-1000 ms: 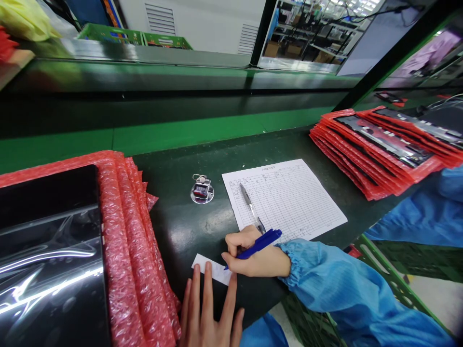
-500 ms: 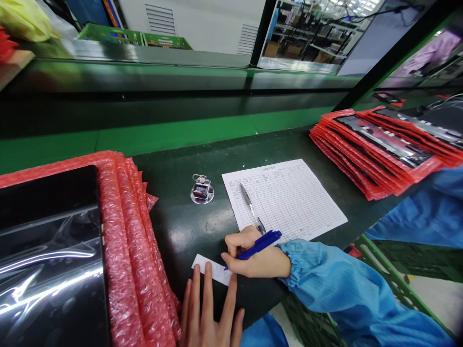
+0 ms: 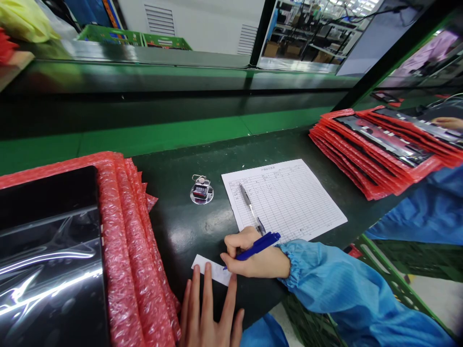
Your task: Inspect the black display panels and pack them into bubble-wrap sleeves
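Note:
Pinched in my right hand (image 3: 253, 255) is a blue pen (image 3: 261, 244), its tip at the right end of a small white paper slip (image 3: 213, 271). My left hand (image 3: 211, 313) lies with fingers spread, several fingertips pressing the slip against the dark table. Just beyond my right hand, a printed form (image 3: 289, 197) with a grid of rows lies flat, and a grey pen (image 3: 249, 202) rests on its left part. To the left of the form sits a metal tally counter (image 3: 201, 190) with a ring. What is written on the slip is too small to read.
At the left, a black glossy panel (image 3: 50, 250) lies on stacked red bubble-wrap bags (image 3: 126, 250). More red bags with panels (image 3: 376, 149) are piled at the right, beside another person's blue sleeve (image 3: 419, 212). Green crates (image 3: 112, 34) stand behind the bench; another crate (image 3: 394, 279) is below.
My right hand and the blue pen have shifted very slightly left on the slip. Another person's hand has come into view at the far right. My left hand stays put.

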